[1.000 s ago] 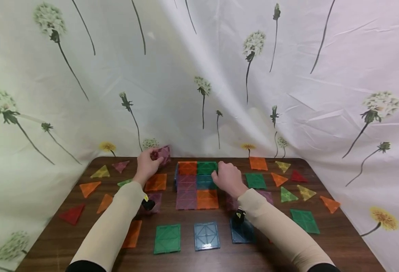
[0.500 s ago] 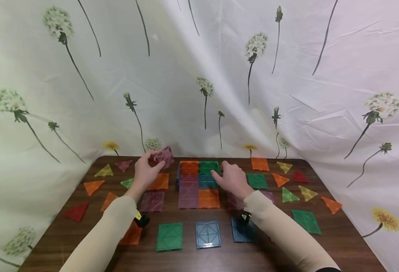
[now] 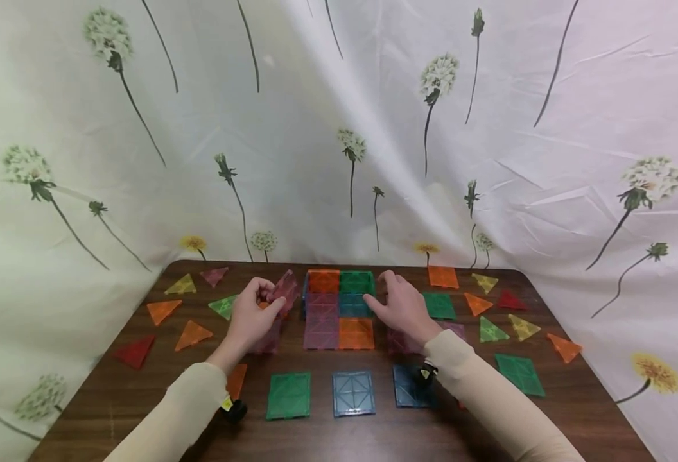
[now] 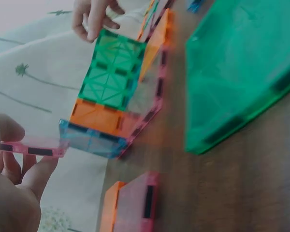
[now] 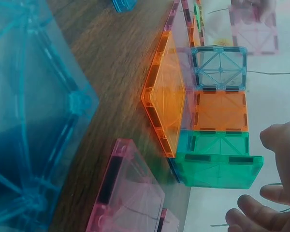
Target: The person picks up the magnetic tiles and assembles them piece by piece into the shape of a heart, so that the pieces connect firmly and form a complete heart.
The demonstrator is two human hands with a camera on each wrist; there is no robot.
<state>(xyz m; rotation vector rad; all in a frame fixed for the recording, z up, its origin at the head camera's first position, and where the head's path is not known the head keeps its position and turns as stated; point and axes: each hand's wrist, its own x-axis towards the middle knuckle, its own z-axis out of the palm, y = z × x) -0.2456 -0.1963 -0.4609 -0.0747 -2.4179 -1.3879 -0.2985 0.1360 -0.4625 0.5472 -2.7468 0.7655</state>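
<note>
Your left hand [image 3: 252, 317] pinches a pink square tile [image 3: 285, 287] between thumb and fingers, tilted, just outside the blue end wall [image 4: 92, 140] of the tile structure [image 3: 323, 282]. Gripping it at one side probably leaves its far edges free. Your right hand [image 3: 401, 301] holds nothing, fingers loosely apart beside the green end wall [image 5: 220, 171], perhaps ready to steady it. A green square [image 3: 289, 396] lies nearer you on the table [image 3: 316, 443]; the blue wall stands between the held tile and the orange back panel [image 4: 94, 116].

The raised square tile [image 3: 284, 287] is translucent pink, the tile structure [image 3: 329, 327] pink, orange, green and blue, the tabletop [image 3: 316, 439] brown wood-grain, the white curtain [image 3: 298, 154] dandelion-printed.
</note>
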